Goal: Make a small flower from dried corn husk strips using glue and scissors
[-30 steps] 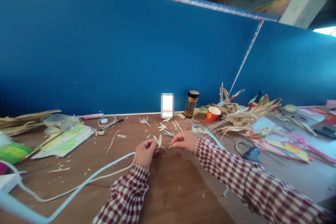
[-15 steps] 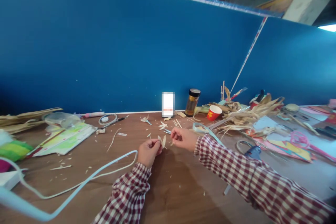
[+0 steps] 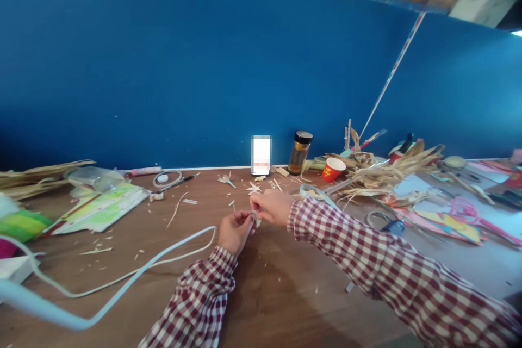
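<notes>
My left hand (image 3: 235,230) is closed, its thumb and fingertips pinching a small pale piece of corn husk (image 3: 258,222). Against it, my right hand (image 3: 272,207) has its fingers drawn together at the same piece, and the two hands meet over the table. Most of the husk piece is covered by my fingers. Just beyond them lies a star-shaped cut of pale husk (image 3: 254,188). A small husk flower shape (image 3: 227,180) rests farther left.
A phone-like bright screen (image 3: 261,155), a dark-lidded jar (image 3: 300,153) and a red paper cup (image 3: 333,169) stand along the blue partition. Dried husks (image 3: 411,168) pile up on the right. A pale blue cable-like tube (image 3: 134,283) loops across the left front.
My right hand has moved left and down to meet my left hand at the husk piece. The left hand still pinches it. The view has shifted slightly.
</notes>
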`<state>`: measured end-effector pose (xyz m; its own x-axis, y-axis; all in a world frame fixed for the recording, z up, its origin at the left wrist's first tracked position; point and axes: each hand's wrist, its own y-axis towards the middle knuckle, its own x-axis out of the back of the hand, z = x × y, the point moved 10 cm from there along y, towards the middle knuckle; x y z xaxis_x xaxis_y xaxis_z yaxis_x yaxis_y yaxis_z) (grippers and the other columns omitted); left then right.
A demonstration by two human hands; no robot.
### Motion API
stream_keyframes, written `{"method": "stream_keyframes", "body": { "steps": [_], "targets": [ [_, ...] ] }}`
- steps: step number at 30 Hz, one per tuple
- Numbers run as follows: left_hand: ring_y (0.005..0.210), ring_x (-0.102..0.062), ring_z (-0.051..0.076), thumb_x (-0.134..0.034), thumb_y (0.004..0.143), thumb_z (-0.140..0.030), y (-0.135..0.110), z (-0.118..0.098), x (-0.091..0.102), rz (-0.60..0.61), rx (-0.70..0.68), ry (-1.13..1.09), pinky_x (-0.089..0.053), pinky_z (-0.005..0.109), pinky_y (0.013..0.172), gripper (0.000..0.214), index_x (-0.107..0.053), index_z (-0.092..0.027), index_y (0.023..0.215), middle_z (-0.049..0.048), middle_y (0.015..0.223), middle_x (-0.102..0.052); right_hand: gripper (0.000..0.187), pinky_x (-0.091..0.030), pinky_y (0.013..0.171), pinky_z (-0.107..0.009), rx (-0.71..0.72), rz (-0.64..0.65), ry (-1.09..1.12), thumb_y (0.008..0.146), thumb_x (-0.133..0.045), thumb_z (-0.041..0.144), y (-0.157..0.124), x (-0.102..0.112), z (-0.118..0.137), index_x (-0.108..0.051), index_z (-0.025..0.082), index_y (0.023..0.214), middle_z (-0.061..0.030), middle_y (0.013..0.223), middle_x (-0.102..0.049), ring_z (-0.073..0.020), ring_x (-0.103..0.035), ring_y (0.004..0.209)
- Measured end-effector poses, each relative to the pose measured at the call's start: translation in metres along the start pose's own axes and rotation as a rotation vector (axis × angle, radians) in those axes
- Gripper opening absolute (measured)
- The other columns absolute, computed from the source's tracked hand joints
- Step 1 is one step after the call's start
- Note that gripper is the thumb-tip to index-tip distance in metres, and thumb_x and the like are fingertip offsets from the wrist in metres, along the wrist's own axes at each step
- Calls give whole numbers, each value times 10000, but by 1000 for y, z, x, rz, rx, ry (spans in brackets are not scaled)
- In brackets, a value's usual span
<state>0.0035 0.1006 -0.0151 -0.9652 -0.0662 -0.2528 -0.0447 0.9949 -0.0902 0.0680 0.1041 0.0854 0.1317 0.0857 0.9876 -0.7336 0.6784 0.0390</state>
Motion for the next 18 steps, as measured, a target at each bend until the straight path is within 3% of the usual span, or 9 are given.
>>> {"method": "stream_keyframes", "body": {
  "steps": [18],
  "targets": [
    [485,-549,105,-674,575,-358,-1,-1,-2,1,-9,6,-437,202,469,277,-614,-118,699,19,540,-609,186,-237,551,-217,-21,64,-17,737,-579,222,6,-15,-8,-456,198,875,7,734,-546,-135,-484,705]
  ]
}}
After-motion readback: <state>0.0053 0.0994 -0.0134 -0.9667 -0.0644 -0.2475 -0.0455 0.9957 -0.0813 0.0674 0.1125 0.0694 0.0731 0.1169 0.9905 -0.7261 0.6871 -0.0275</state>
